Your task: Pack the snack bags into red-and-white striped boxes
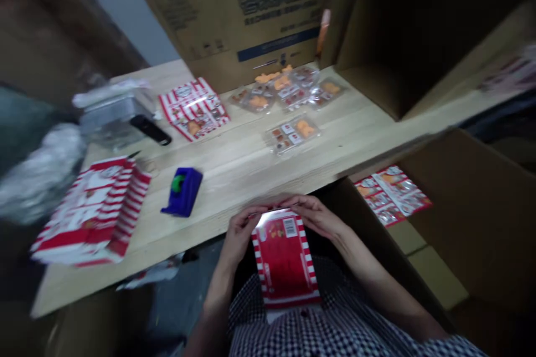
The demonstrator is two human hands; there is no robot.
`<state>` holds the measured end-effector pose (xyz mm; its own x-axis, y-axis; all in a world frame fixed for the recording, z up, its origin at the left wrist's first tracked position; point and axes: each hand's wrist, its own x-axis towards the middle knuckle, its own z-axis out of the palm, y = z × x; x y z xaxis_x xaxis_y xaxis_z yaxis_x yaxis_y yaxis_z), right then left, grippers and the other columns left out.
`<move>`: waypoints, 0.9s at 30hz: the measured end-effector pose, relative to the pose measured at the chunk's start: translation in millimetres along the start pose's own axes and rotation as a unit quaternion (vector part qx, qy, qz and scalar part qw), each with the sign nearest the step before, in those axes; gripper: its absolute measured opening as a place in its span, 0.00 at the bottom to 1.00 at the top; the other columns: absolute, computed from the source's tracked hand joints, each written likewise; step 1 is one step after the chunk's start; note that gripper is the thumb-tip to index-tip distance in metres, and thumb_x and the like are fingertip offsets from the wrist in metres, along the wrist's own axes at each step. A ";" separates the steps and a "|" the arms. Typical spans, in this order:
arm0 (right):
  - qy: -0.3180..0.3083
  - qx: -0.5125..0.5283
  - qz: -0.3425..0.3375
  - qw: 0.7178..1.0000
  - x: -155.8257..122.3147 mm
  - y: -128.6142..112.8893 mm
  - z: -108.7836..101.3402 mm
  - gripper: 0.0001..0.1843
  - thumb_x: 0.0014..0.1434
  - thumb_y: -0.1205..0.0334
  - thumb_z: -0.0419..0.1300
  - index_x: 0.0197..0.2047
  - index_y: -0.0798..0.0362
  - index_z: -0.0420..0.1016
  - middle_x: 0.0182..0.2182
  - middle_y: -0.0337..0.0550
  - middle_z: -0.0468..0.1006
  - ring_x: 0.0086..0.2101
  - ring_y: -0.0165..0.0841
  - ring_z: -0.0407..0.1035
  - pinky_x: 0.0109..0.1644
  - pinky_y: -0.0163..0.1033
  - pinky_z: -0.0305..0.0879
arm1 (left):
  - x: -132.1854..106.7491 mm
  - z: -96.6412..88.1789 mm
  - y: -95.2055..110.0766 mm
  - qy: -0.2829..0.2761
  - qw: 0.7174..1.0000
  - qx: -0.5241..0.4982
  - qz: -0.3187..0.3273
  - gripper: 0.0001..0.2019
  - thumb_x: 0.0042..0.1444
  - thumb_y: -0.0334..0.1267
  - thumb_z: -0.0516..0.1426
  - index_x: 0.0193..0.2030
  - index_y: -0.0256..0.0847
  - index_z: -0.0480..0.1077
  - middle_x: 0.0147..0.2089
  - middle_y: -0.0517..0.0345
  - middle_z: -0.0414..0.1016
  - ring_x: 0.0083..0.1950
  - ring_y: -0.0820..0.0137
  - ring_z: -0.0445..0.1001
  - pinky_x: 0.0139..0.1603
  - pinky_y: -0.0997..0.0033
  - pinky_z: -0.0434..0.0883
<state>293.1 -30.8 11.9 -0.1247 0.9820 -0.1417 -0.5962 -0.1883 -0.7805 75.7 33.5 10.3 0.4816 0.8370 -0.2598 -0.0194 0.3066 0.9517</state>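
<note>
Between my two hands is a red and white striped packaging box (285, 259), its barcode side facing up and its lower end against my shirt. My left hand (243, 226) pinches the box's far left corner. At the far right corner, my right hand (316, 215) has its fingers closed along the same edge. Past the table edge lies a clear plastic pack (293, 133) with small orange and brown pieces. Several similar packs (287, 89) are heaped behind it.
A blue tape dispenser (184, 192) stands left on the wooden table (234, 162). Further left are a stack of striped packages (92, 206), a clear bin (115, 117) and a striped sheet (194, 109). An open carton (473, 212) at right holds finished-looking striped boxes (391, 194). A large carton (251, 11) stands behind.
</note>
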 end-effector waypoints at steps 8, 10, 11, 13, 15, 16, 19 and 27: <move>-0.012 -0.089 0.064 0.994 -0.8 -1.3 -7.3 0.10 0.58 0.54 0.68 0.41 0.48 0.81 0.51 0.45 0.79 0.52 0.39 0.74 0.56 0.47 0.67 | -3.6 -11.0 5.0 -0.043 0.999 0.004 0.010 0.19 0.64 0.51 0.54 0.44 0.40 0.81 0.62 0.44 0.73 0.57 0.55 0.75 0.57 0.56 0.71; -0.008 -0.115 0.055 0.992 1.0 -6.3 -1.6 0.08 0.58 0.54 0.68 0.35 0.50 0.79 0.48 0.45 0.81 0.48 0.38 0.75 0.53 0.45 0.68 | -4.4 -11.9 14.9 -0.067 0.997 0.029 0.007 0.18 0.63 0.49 0.56 0.45 0.40 0.81 0.59 0.45 0.75 0.57 0.56 0.75 0.58 0.56 0.70; -0.005 -0.129 0.048 0.991 2.6 -9.1 1.4 0.08 0.58 0.55 0.68 0.33 0.50 0.78 0.46 0.45 0.82 0.46 0.37 0.76 0.52 0.44 0.69 | -4.2 -12.1 20.6 -0.082 0.996 0.042 0.005 0.16 0.62 0.48 0.57 0.45 0.40 0.81 0.58 0.46 0.76 0.57 0.56 0.75 0.59 0.57 0.70; -0.007 -0.153 0.045 0.987 6.0 -14.6 6.8 0.08 0.57 0.56 0.69 0.35 0.51 0.78 0.45 0.44 0.82 0.46 0.37 0.76 0.52 0.44 0.69 | -2.9 -12.6 31.6 -0.111 0.992 0.054 -0.001 0.15 0.60 0.46 0.60 0.48 0.40 0.80 0.57 0.47 0.77 0.58 0.56 0.75 0.59 0.57 0.70; -0.014 -0.170 0.061 0.984 8.2 -18.7 10.1 0.13 0.56 0.56 0.69 0.43 0.50 0.79 0.47 0.45 0.82 0.47 0.38 0.75 0.53 0.45 0.68 | -1.5 -13.8 39.5 -0.127 0.990 0.064 -0.006 0.16 0.58 0.45 0.62 0.50 0.41 0.79 0.56 0.47 0.78 0.56 0.57 0.76 0.57 0.57 0.71; -0.017 -0.176 0.074 0.981 8.7 -19.8 10.9 0.16 0.56 0.55 0.69 0.47 0.49 0.79 0.47 0.45 0.82 0.47 0.38 0.76 0.53 0.45 0.68 | -1.1 -14.6 41.8 -0.131 0.989 0.073 -0.010 0.17 0.58 0.45 0.62 0.52 0.41 0.78 0.54 0.47 0.79 0.54 0.57 0.77 0.56 0.58 0.71; -0.008 -0.186 0.113 0.976 9.7 -19.8 10.9 0.19 0.54 0.53 0.70 0.48 0.50 0.80 0.44 0.46 0.84 0.42 0.37 0.78 0.49 0.44 0.70 | -0.7 -17.1 42.7 -0.122 0.987 0.108 -0.010 0.18 0.58 0.45 0.62 0.52 0.41 0.78 0.48 0.48 0.82 0.47 0.60 0.79 0.51 0.60 0.73; 0.012 -0.189 0.137 0.972 25.2 -22.0 9.6 0.20 0.50 0.48 0.71 0.40 0.54 0.83 0.28 0.42 0.84 0.28 0.34 0.77 0.35 0.39 0.71 | 3.2 -14.8 33.3 -0.071 0.985 0.155 0.013 0.19 0.61 0.49 0.58 0.52 0.40 0.79 0.41 0.49 0.83 0.37 0.62 0.79 0.38 0.66 0.73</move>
<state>295.5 -2.0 31.4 -0.2166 0.8962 -0.3871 -0.2084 -0.4298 -0.8785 63.5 53.1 38.7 0.6034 0.7636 -0.2297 0.2249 0.1135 0.9678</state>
